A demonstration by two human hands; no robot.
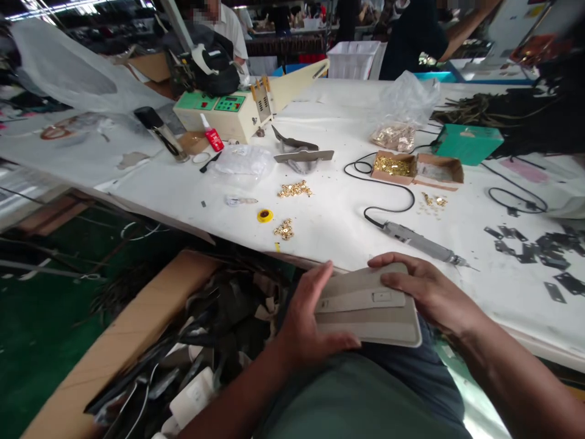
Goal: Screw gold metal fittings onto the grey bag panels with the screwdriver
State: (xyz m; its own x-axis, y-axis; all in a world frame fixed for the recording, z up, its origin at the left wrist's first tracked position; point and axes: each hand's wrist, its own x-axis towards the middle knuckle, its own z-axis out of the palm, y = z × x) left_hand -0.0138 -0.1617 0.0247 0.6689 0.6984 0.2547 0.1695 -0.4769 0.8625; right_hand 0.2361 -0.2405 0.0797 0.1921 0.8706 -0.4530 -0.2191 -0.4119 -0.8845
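Note:
A grey-beige leather-like panel [365, 329] with rounded corners is held over my lap, just off the table's front edge. Along it lies a lighter strap [351, 302] with small rectangular cut-outs near its ends. My left hand [306, 320] spans the panel's left end, thumb along the lower side and fingers at the upper side. At the upper right corner, my right hand [420, 283] pinches the panel, thumb on top and fingers partly hidden. Beyond my right hand, a grey corded electric screwdriver [415, 241] rests on the table.
Small piles of gold fittings [295, 189] lie on the white table [320, 216], near a yellow tape roll [264, 215]. Cardboard trays [393, 167] stand by a green box [468, 144]. Dark metal plates [534, 244] scatter rightward. A beige machine [223, 116] stands behind. Below left, a carton [137, 323] holds scraps.

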